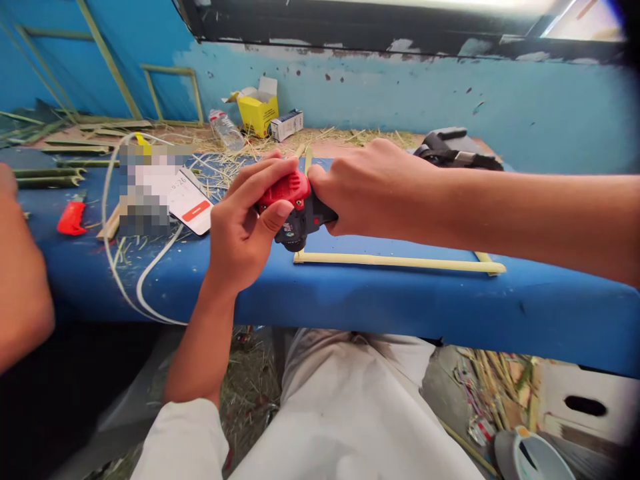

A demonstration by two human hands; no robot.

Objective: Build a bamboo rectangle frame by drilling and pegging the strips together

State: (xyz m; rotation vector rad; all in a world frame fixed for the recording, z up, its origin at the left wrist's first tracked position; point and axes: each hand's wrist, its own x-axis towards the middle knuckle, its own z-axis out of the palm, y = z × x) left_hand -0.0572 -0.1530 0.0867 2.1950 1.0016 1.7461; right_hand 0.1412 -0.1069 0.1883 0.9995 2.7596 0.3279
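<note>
The person holds a drill point(303, 217) with its red end up, over the near left corner of a stick frame point(400, 261) lying on the blue table point(360, 300). The left hand point(247, 217) is clamped on that red end, fingers across it, thumb at the side; the right hand point(357, 190) is closed around the dark part. I can see a phone point(193, 207) left of the frame, another person's arm point(23, 280) farther left, and a bottle point(227, 130) and yellow box point(257, 112) beyond the frame.
</note>
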